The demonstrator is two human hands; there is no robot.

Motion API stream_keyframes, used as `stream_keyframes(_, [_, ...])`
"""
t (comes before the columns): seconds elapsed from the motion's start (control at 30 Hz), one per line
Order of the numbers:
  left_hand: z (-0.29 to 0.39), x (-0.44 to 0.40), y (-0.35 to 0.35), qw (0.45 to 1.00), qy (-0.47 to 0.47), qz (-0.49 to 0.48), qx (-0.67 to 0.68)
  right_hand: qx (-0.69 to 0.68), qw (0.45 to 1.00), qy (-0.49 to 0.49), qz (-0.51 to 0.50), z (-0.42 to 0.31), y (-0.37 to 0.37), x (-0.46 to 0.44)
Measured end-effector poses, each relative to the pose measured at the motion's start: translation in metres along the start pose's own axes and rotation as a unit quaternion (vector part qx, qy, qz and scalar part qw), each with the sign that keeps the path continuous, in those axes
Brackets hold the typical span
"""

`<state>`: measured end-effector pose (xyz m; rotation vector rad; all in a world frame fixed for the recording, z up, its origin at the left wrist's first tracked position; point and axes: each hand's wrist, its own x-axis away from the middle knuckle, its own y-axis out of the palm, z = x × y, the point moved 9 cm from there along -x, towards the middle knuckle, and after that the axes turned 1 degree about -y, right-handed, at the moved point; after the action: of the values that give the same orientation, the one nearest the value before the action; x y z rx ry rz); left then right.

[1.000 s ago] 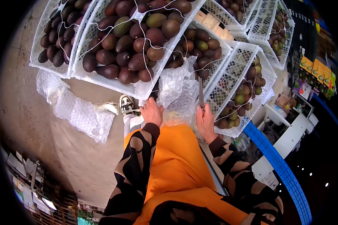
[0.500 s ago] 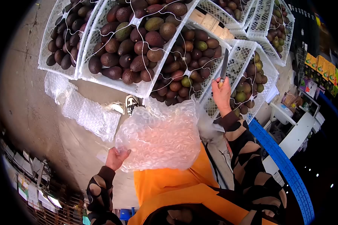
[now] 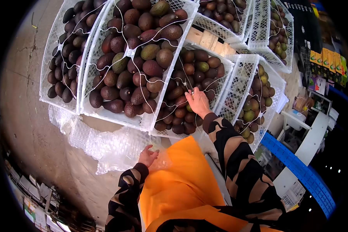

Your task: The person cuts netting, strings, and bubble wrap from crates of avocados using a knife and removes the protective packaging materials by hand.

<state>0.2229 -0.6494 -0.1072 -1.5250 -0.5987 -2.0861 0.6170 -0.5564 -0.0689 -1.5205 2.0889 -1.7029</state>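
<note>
My right hand (image 3: 199, 102) reaches over the avocados (image 3: 178, 116) in the middle crate, its fingers closed. A thin sliver, which looks like the knife (image 3: 192, 92) seen nearly edge-on, shows at the fingertips; most of it is hidden. White elastic cords cross the fruit beside this hand. Low in front of the crates, my left hand (image 3: 148, 156) has its fingers curled at a sheet of clear bubble wrap (image 3: 161, 159). That sheet partly overlaps the orange apron (image 3: 178, 174), and its far edge is hard to make out.
A larger crate of dark avocados (image 3: 123, 79) stands to the left, with another crate (image 3: 62, 73) beyond it. On the right is a crate of greener fruit (image 3: 255, 104). A strip of bubble wrap (image 3: 92, 143) lies on the floor. A blue perforated beam (image 3: 297, 174) runs along the right.
My right hand has moved left from the crate divider to above the avocados, and the blade has turned. My left hand has risen rightward. The bubble wrap no longer spreads across my lap.
</note>
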Motion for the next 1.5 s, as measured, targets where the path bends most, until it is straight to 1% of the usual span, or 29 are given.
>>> stream_keyframes(0.03, [-0.022,-0.019,0.028,0.959,-0.146,-0.013,0.242,0.033,0.999,-0.038,-0.010,-0.004,0.001,-0.005])
stream_keyframes(0.07, [-0.021,-0.037,0.043,0.953,-0.127,-0.005,0.276,0.068,0.995,-0.074,-0.024,-0.003,0.005,-0.007])
stream_keyframes(0.13, [-0.007,-0.064,0.071,0.932,-0.089,0.010,0.350,0.120,0.982,-0.145,0.027,-0.005,0.007,-0.010])
stream_keyframes(0.17, [-0.003,-0.077,0.083,0.912,-0.082,0.012,0.402,0.063,0.993,-0.098,-0.023,0.015,0.014,-0.017])
stream_keyframes(0.2, [-0.005,-0.094,0.090,0.906,-0.060,0.004,0.419,0.004,0.996,-0.050,-0.073,0.016,0.010,-0.021])
stream_keyframes(0.37, [-0.008,-0.118,0.109,0.876,-0.010,0.028,0.481,-0.080,0.996,-0.020,0.044,-0.005,-0.035,0.002])
stream_keyframes(0.5, [0.063,-0.096,0.095,0.898,0.004,0.072,0.433,-0.166,0.978,-0.019,0.122,-0.007,-0.071,-0.022])
stream_keyframes(0.6, [0.107,-0.113,0.088,0.905,0.078,0.090,0.407,-0.154,0.973,-0.046,0.164,-0.008,-0.103,-0.059])
stream_keyframes(0.67, [0.126,-0.149,0.094,0.939,0.137,0.046,0.311,-0.102,0.976,-0.075,0.175,0.002,-0.111,-0.088])
stream_keyframes(0.73, [0.154,-0.143,0.086,0.988,0.129,-0.015,0.088,-0.050,0.984,-0.068,0.155,0.004,-0.109,-0.105])
stream_keyframes(0.77, [0.159,-0.133,0.075,0.978,0.199,0.048,-0.042,0.029,0.974,-0.096,0.205,-0.014,-0.120,-0.098])
stream_keyframes(0.8, [0.163,-0.116,0.065,0.943,0.262,0.109,-0.174,0.103,0.954,-0.124,0.252,-0.037,-0.134,-0.087])
stream_keyframes(0.87, [0.149,-0.064,0.044,0.826,0.333,0.169,-0.423,-0.036,0.960,-0.118,0.250,-0.050,-0.147,-0.070])
stream_keyframes(0.9, [0.087,-0.067,0.024,0.896,0.169,0.112,-0.394,-0.192,0.952,-0.085,0.221,-0.033,-0.136,-0.068])
stream_keyframes(0.93, [0.073,-0.043,-0.008,0.798,0.126,0.176,-0.562,-0.331,0.924,-0.038,0.189,-0.032,-0.129,-0.057])
stream_keyframes(0.97, [0.049,-0.010,-0.049,0.762,0.040,0.219,-0.608,-0.367,0.916,0.004,0.160,-0.028,-0.122,-0.045])
stream_keyframes(1.0, [0.000,0.015,-0.089,0.752,-0.079,0.214,-0.618,-0.402,0.905,0.045,0.131,-0.021,-0.109,-0.030])
stream_keyframes(1.03, [-0.074,0.032,-0.130,0.785,-0.220,0.161,-0.557,-0.397,0.908,0.060,0.119,-0.020,-0.099,-0.013])
stream_keyframes(1.07, [-0.122,0.064,-0.164,0.824,-0.293,0.159,-0.458,-0.391,0.911,0.072,0.111,-0.020,-0.090,0.001])
stream_keyframes(1.1, [-0.132,0.103,-0.186,0.833,-0.314,0.170,-0.423,-0.418,0.899,0.090,0.097,-0.024,-0.081,0.016])
stream_keyframes(1.17, [-0.140,0.134,-0.223,0.841,-0.267,0.204,-0.425,-0.466,0.874,0.108,0.085,-0.038,-0.063,0.039])
stream_keyframes(1.2, [-0.120,0.139,-0.235,0.878,-0.151,0.273,-0.362,-0.490,0.861,0.108,0.088,-0.045,-0.054,0.044])
stream_keyframes(1.27, [-0.019,0.139,-0.248,0.899,-0.005,0.386,-0.208,-0.518,0.836,0.059,0.171,-0.054,-0.039,0.042])
stream_keyframes(1.3, [0.038,0.132,-0.253,0.857,0.161,0.442,-0.210,-0.537,0.817,0.103,0.182,-0.063,-0.037,0.042])
stream_keyframes(1.33, [0.128,0.143,-0.244,0.866,0.192,0.449,-0.105,-0.498,0.836,0.133,0.189,-0.078,-0.045,0.041])
stream_keyframes(1.4, [0.265,0.139,-0.238,0.805,0.341,0.460,-0.156,-0.457,0.852,0.123,0.225,-0.097,-0.046,0.030])
stream_keyframes(1.43, [0.316,0.133,-0.238,0.781,0.386,0.458,-0.176,-0.411,0.870,0.121,0.246,-0.102,-0.042,0.023])
stream_keyframes(1.47, [0.357,0.123,-0.244,0.756,0.423,0.476,-0.151,-0.361,0.892,0.169,0.215,-0.108,-0.040,0.020])
stream_keyframes(1.5, [0.392,0.119,-0.244,0.705,0.444,0.518,-0.193,-0.309,0.908,0.192,0.209,-0.115,-0.040,0.020])
